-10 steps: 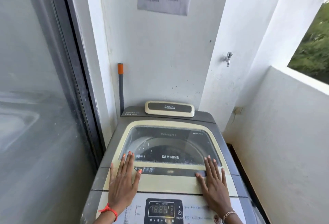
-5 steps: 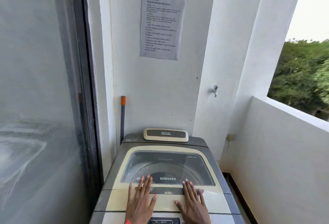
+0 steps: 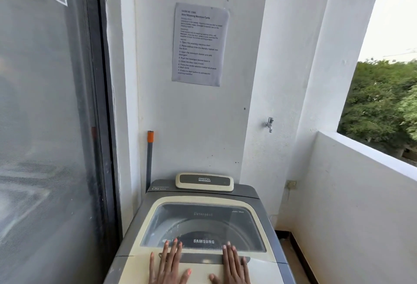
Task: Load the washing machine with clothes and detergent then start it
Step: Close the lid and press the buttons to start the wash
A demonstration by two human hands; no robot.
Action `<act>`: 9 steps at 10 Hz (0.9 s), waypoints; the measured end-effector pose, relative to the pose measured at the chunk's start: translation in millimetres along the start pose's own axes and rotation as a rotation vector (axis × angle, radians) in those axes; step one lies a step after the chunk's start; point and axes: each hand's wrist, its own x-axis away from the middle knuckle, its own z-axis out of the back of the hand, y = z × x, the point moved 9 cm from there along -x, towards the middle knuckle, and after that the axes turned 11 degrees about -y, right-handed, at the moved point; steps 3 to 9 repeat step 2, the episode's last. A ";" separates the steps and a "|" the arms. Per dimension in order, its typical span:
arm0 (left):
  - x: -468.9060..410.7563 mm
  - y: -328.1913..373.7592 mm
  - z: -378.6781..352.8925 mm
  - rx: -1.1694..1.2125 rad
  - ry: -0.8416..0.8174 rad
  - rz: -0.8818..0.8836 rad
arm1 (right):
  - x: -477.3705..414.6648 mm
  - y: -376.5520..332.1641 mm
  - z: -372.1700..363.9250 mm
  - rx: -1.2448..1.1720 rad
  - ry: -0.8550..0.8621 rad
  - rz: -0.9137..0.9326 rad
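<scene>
A grey and cream top-loading washing machine stands against the white wall at the bottom centre of the head view. Its lid with a tinted window is closed, and the drum shows faintly through the glass. My left hand lies flat on the lid's front edge with fingers straight and spread. My right hand lies flat beside it, to the right, fingers straight. Neither hand holds anything. The control panel is out of the frame below. No clothes or detergent are in view.
A printed instruction sheet is taped to the wall above the machine. A grey pole with an orange tip leans at the machine's back left. A tap juts from the wall. A glass door stands left, a balcony parapet right.
My view has tilted upward, so the control panel and my wrists have dropped out of frame and the wall sheet has come into view. Both hands stay flat on the lid.
</scene>
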 end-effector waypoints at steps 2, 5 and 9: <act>-38.0 21.0 46.1 0.050 0.148 -0.070 | -34.1 -13.6 33.8 0.070 0.204 0.065; -38.0 21.0 46.1 0.050 0.148 -0.070 | -34.1 -13.6 33.8 0.070 0.204 0.065; -38.0 21.0 46.1 0.050 0.148 -0.070 | -34.1 -13.6 33.8 0.070 0.204 0.065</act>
